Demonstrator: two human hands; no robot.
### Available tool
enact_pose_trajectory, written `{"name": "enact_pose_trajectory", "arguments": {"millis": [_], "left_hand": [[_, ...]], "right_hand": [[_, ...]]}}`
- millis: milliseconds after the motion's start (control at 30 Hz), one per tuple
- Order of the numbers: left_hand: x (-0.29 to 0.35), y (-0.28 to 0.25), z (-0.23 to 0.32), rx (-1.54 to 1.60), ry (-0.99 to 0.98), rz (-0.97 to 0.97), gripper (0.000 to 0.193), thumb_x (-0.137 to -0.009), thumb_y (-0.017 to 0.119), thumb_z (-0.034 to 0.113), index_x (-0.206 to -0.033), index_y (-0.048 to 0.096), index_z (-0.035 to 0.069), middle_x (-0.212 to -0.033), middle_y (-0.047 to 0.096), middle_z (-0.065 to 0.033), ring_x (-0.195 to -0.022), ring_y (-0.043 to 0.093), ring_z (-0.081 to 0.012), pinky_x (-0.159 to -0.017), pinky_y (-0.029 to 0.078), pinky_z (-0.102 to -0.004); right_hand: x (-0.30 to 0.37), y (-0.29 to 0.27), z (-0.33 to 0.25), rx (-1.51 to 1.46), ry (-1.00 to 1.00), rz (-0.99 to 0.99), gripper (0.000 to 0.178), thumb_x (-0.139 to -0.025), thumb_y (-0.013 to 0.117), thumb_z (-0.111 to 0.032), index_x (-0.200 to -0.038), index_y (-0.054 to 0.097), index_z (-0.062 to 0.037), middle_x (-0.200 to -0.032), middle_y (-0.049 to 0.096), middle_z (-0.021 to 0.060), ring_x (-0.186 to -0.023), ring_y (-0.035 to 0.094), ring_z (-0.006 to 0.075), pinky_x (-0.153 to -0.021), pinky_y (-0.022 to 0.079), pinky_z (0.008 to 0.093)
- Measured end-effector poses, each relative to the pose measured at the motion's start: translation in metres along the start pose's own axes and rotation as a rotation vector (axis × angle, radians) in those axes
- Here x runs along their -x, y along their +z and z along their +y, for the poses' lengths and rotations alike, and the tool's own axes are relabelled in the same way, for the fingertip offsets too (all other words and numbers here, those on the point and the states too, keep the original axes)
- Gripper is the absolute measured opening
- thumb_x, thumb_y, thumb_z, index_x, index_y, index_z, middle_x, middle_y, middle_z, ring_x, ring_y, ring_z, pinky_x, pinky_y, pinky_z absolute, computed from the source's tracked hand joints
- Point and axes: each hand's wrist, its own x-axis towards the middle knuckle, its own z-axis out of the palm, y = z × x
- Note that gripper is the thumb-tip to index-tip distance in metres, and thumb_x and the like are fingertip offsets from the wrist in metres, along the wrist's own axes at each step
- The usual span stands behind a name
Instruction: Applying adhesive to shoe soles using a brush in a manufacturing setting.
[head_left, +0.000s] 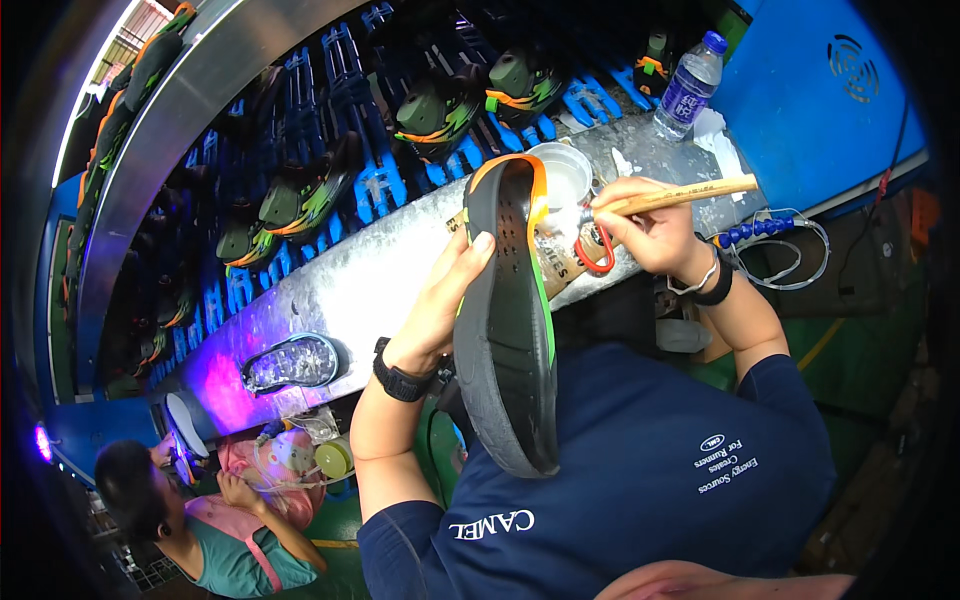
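Observation:
My left hand (pixel 445 290) is closed around a black shoe sole (pixel 500 340) with an orange and green edge. It stands on end, tilted, its hollow inner side facing right. In my right hand (pixel 645 225) is a brush (pixel 690 194) with a pale wooden handle, its tip pointing left toward the sole's orange edge. Whether the tip touches the sole I cannot tell. Just beyond the brush tip stands a whitish, clear-walled bowl (pixel 562 172). A red loop-shaped handle (pixel 594 256) shows just below my right hand; the rest of that tool is hidden.
Blue racks (pixel 375 185) behind the metal bench (pixel 350 275) carry dark shoes (pixel 430 115) with orange and green trim. A water bottle (pixel 690 87) stands at the back right. Another sole (pixel 292 363) lies on the bench at left. A co-worker (pixel 225 530) sits at lower left, holding a shoe part.

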Motion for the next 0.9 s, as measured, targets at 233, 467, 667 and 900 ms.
{"name": "enact_pose_trajectory", "arguments": {"millis": [233,467,667,900], "left_hand": [[0.000,0.004,0.008,-0.130,0.023,-0.013,0.044,-0.088,0.042,0.029,-0.122,0.037,0.002,-0.108,0.050,-0.0069,-0.094,0.049,-0.0107,-0.081,0.041,-0.0243],[-0.004,0.000,0.009,-0.188,0.061,-0.034,0.054,-0.086,0.045,0.031,-0.127,0.029,-0.001,-0.113,0.046,-0.0096,-0.102,0.045,-0.0132,-0.089,0.035,-0.0269],[-0.005,0.001,0.012,-0.232,0.091,-0.042,0.056,-0.085,0.047,0.031,-0.127,0.028,-0.002,-0.114,0.046,-0.0102,-0.103,0.044,-0.0144,-0.090,0.033,-0.0273],[-0.005,0.001,0.019,-0.284,0.110,0.005,0.057,-0.085,0.049,0.029,-0.128,0.027,-0.001,-0.115,0.045,-0.0103,-0.104,0.045,-0.0146,-0.090,0.034,-0.0273]], "right_hand": [[-0.007,0.005,0.004,-0.085,0.055,0.177,0.008,-0.075,0.060,0.000,-0.083,0.058,0.0011,-0.076,0.057,0.0029,-0.063,0.051,0.0059,-0.055,0.040,0.0185],[-0.002,0.009,-0.002,-0.122,0.106,-0.007,0.013,-0.077,0.057,0.002,-0.090,0.055,0.0032,-0.078,0.055,0.0036,-0.065,0.049,0.0052,-0.056,0.039,0.0178],[-0.011,0.015,-0.001,-0.099,0.075,0.164,0.009,-0.076,0.059,0.001,-0.084,0.056,0.0025,-0.075,0.056,0.0027,-0.062,0.049,0.0046,-0.053,0.039,0.0178],[-0.006,0.019,-0.005,-0.056,0.075,0.061,0.012,-0.077,0.057,0.002,-0.090,0.056,0.0020,-0.076,0.054,0.0017,-0.063,0.048,0.0041,-0.054,0.037,0.0172]]}}
